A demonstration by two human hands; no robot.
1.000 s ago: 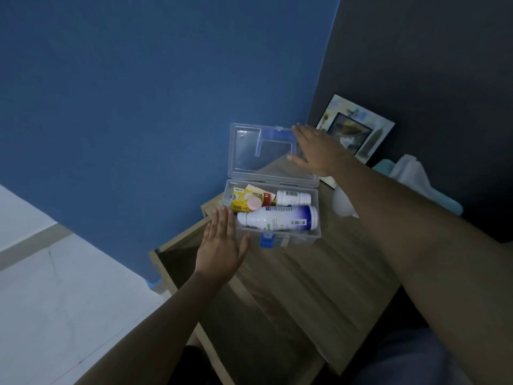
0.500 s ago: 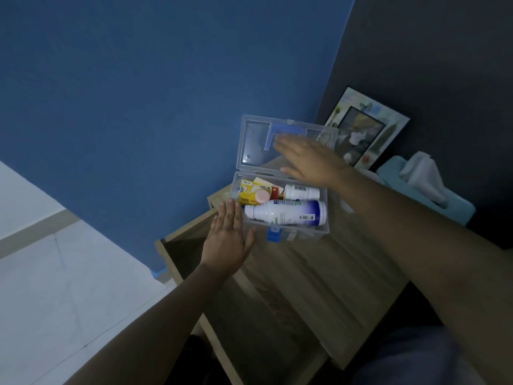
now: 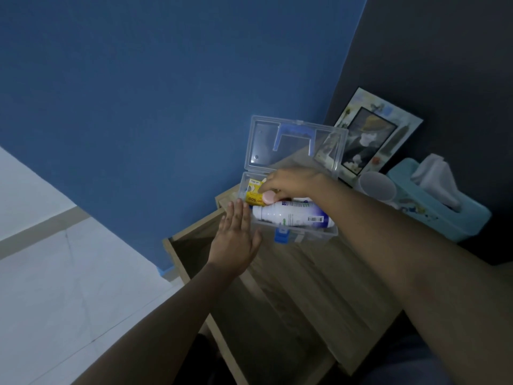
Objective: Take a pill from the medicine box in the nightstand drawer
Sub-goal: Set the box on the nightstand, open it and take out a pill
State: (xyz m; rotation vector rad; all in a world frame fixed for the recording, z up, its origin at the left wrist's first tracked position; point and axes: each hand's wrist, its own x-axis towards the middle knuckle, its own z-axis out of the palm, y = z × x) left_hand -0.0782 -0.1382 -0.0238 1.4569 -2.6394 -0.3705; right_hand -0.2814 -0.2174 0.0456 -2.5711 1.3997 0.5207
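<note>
The medicine box (image 3: pixel 305 237) sits open on the nightstand (image 3: pixel 319 287). My left hand (image 3: pixel 236 240) rests flat, fingers spread, against its side; my right hand (image 3: pixel 294 182) reaches inside, grip unclear, over the yellow packet (image 3: pixel 254 200).

You stand in a dim room where a blue wall (image 3: pixel 166 93) meets a dark grey wall (image 3: pixel 444 51) in the corner. Pale floor tiles (image 3: pixel 55 287) spread to your left. A wooden nightstand (image 3: pixel 319 287) carries a framed picture (image 3: pixel 369 134) and a teal tissue box (image 3: pixel 433 215).
</note>
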